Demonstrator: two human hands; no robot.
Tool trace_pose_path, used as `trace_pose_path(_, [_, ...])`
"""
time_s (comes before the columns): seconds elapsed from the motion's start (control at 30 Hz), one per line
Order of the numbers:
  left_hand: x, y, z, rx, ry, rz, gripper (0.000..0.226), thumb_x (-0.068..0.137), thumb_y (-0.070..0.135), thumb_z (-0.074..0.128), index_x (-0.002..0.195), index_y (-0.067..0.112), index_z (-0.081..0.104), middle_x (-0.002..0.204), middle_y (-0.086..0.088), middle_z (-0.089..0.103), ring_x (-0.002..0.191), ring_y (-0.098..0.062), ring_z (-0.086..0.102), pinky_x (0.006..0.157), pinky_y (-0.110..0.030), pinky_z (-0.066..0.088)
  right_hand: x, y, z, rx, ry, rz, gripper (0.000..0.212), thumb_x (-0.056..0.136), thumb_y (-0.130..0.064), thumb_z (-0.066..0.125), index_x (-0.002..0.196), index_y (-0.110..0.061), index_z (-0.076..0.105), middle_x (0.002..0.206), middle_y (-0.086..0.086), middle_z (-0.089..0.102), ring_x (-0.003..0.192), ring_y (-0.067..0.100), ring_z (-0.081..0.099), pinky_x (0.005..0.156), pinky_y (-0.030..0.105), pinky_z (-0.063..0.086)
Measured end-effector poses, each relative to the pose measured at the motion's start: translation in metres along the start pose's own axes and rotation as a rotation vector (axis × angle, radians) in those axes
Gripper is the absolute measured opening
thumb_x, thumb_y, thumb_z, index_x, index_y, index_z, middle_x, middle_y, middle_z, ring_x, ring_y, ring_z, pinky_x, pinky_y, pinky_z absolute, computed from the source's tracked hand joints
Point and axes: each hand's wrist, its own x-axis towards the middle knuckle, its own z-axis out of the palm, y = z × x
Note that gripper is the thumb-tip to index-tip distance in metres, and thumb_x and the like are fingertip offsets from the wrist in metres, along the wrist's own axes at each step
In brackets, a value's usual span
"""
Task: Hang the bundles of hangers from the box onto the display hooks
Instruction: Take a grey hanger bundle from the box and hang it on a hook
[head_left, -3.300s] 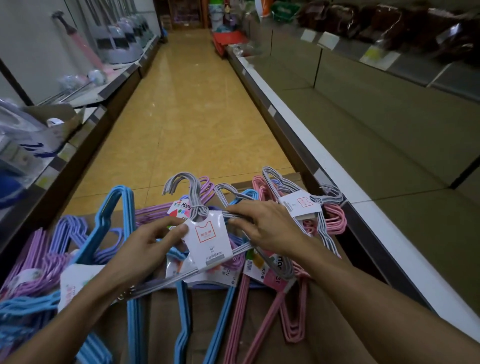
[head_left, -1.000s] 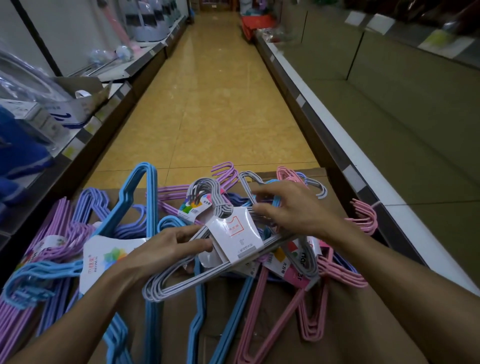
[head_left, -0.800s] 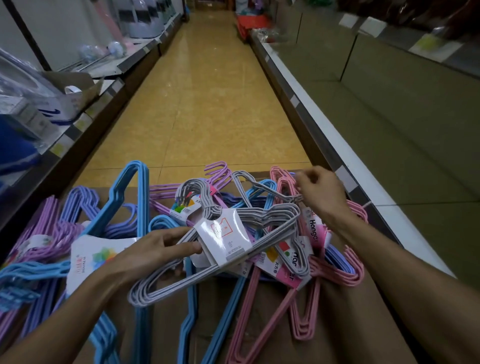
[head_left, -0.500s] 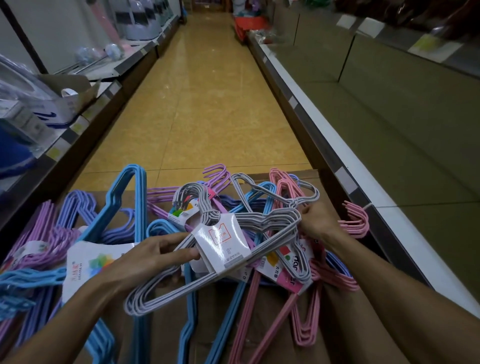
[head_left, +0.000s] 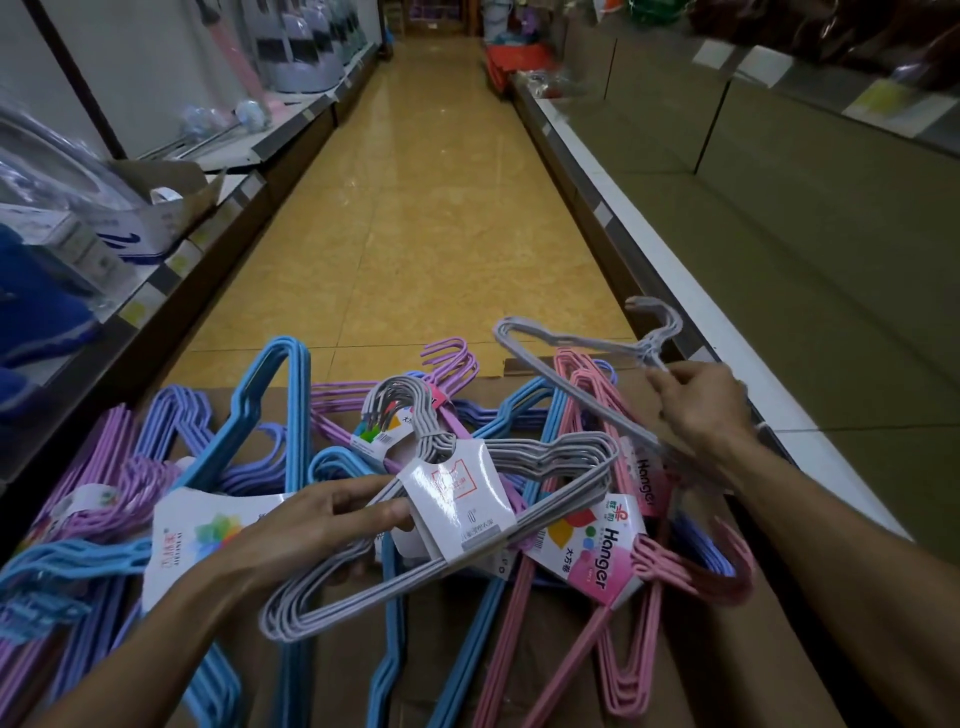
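Fingers (head_left: 363, 501) of the left hand (head_left: 311, 525) are curled around the grey wire-hanger bundle with a white paper sleeve (head_left: 457, 499), thumb pressed against the sleeve's left edge, holding the bundle tilted above the box contents. Fingers of the right hand (head_left: 701, 410) pinch a second, thinner set of grey wire hangers (head_left: 576, 364) near its neck, lifted clear of the pile with its hook pointing toward the right-hand shelf. Largest item: the brown cardboard box (head_left: 561, 691), open at the top and occupying the lower part of the view. It contains light-blue plastic-coated hanger bundles (head_left: 270, 395) at left and centre, lilac hanger bundles (head_left: 93, 478) at far left, and pink hanger bundles (head_left: 623, 649) at right, one carrying a pink-and-white card label printed "Hanger" (head_left: 592, 556). A white card label with a multicoloured logo (head_left: 202, 535) lies just beside the left wrist. Yellow floor tiles (head_left: 431, 208) form the aisle beyond the box, between a left shelf unit (head_left: 218, 171) stocked with goods and a white-edged right shelf (head_left: 670, 291).
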Motion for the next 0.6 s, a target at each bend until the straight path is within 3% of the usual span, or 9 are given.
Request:
trace_pose_path(0.07, [0.01,0.001,0.005,-0.062,0.061,-0.061,0.047,0.089,0.057,0.055,0.114,0.02,0.071,0.091,-0.01,0.074,0.06,-0.028,0.059,0.065,-0.032,0.047,0.007,-0.005,-0.011,0.036,0.087,-0.061,0.029,0.092,-0.046,0.058,0.084,-0.023,0.073,0.076,0.006,0.069,0.077,0.033,0.065,0.074,0.045,0.054])
trace_pose_path(0.13, [0.016,-0.003,0.006,-0.219,0.057,-0.158,0.066,0.095,0.055,0.033,0.113,0.0,0.065,0.066,-0.019,0.068,0.046,-0.021,0.061,0.052,-0.019,0.047,0.012,-0.012,-0.018,0.108,0.075,-0.13,0.032,0.091,-0.047,0.059,0.076,-0.022,0.071,0.066,0.004,0.067,0.07,0.032,0.063,0.067,0.043,0.052])
trace_pose_path(0.2, [0.023,-0.001,0.005,-0.343,0.087,-0.212,0.086,0.084,0.071,0.027,0.111,0.004,0.072,0.085,-0.025,0.072,0.065,-0.023,0.069,0.063,-0.025,0.05,0.009,-0.022,-0.022,0.122,-0.005,-0.231,0.029,0.092,-0.045,0.061,0.077,-0.023,0.073,0.067,0.001,0.067,0.065,0.023,0.062,0.066,0.04,0.05])
trace_pose_path(0.27, [0.021,-0.002,0.003,-0.411,0.075,-0.211,0.09,0.071,0.084,0.037,0.105,0.011,0.077,0.108,-0.028,0.068,0.086,-0.033,0.061,0.081,-0.038,0.046,-0.003,-0.038,-0.026,0.097,-0.143,-0.373,0.025,0.093,-0.043,0.062,0.095,-0.023,0.076,0.082,-0.002,0.072,0.074,0.018,0.066,0.07,0.037,0.05])
trace_pose_path(0.33, [0.016,0.003,0.006,-0.489,0.147,-0.193,0.091,0.074,0.081,0.041,0.112,0.004,0.073,0.112,-0.036,0.061,0.098,-0.04,0.053,0.096,-0.048,0.041,-0.019,-0.056,-0.025,0.058,-0.31,-0.488,0.028,0.092,-0.045,0.06,0.104,-0.024,0.075,0.09,-0.005,0.073,0.083,0.017,0.066,0.074,0.04,0.053])
trace_pose_path(0.4, [0.006,0.001,0.006,-0.526,0.121,-0.025,0.07,0.097,0.058,0.029,0.13,0.002,0.056,0.101,-0.035,0.059,0.091,-0.041,0.054,0.085,-0.039,0.05,-0.037,-0.074,-0.018,-0.019,-0.45,-0.572,0.023,0.094,-0.041,0.058,0.103,-0.026,0.073,0.091,-0.005,0.07,0.085,0.018,0.064,0.077,0.045,0.053])
trace_pose_path(0.47, [0.002,0.005,0.006,-0.584,0.211,0.077,0.056,0.104,0.039,0.022,0.133,0.0,0.049,0.12,-0.031,0.058,0.106,-0.042,0.057,0.083,-0.035,0.052,-0.052,-0.089,-0.006,-0.128,-0.508,-0.659,0.022,0.094,-0.041,0.056,0.103,-0.028,0.072,0.091,-0.001,0.069,0.085,0.023,0.062,0.079,0.051,0.053])
trace_pose_path(0.57, [0.0,0.019,0.008,-0.639,0.127,-0.175,0.082,0.089,0.065,0.036,0.092,-0.007,0.076,0.1,-0.033,0.069,0.086,-0.037,0.07,0.072,-0.038,0.06,-0.071,-0.1,0.011,-0.222,-0.503,-0.773,0.024,0.093,-0.048,0.056,0.101,-0.033,0.072,0.092,-0.006,0.069,0.085,0.017,0.062,0.078,0.051,0.053])
trace_pose_path(0.6, [0.005,0.026,0.006,-0.616,0.145,-0.264,0.083,0.08,0.069,0.043,0.093,-0.005,0.076,0.1,-0.034,0.068,0.086,-0.037,0.07,0.078,-0.038,0.059,-0.075,-0.101,0.015,-0.243,-0.493,-0.802,0.024,0.092,-0.049,0.056,0.101,-0.033,0.073,0.092,-0.007,0.069,0.085,0.016,0.062,0.078,0.048,0.052])
